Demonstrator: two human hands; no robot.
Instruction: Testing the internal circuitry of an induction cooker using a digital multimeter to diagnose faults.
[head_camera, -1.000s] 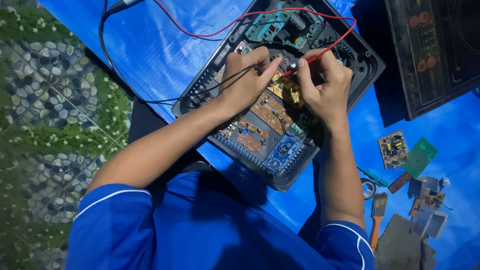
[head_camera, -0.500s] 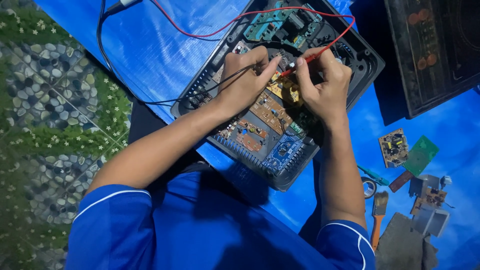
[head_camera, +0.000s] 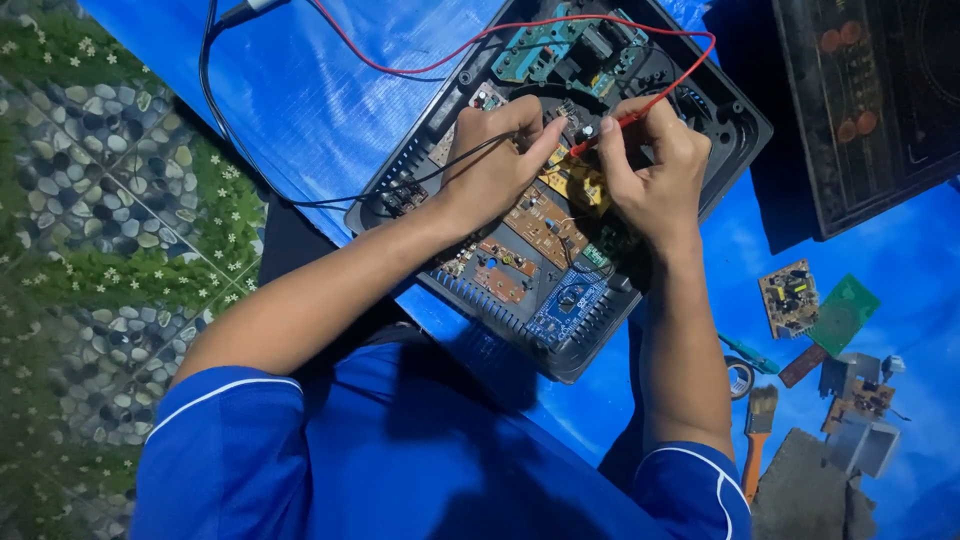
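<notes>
An opened black appliance housing (head_camera: 730, 120) lies on a blue tarp, with a brown circuit board (head_camera: 530, 225) and a blue finned heat sink (head_camera: 565, 305) inside. My left hand (head_camera: 495, 160) pinches a black test probe (head_camera: 535, 130) whose black lead runs off to the left. My right hand (head_camera: 655, 170) grips a red test probe (head_camera: 605, 130) with a red lead looping over the housing. Both probe tips meet the board near yellow components (head_camera: 575, 185) between my hands.
A black glass top panel (head_camera: 870, 90) lies at the upper right. Small circuit boards (head_camera: 790, 295), a green board (head_camera: 845, 315), a paintbrush (head_camera: 755, 430), a tape roll (head_camera: 740, 378) and metal parts (head_camera: 860, 420) sit at the lower right. Pebble-patterned floor (head_camera: 90, 230) is on the left.
Both hands stay on the board; the probe tips have shifted only slightly. The view has moved a little.
</notes>
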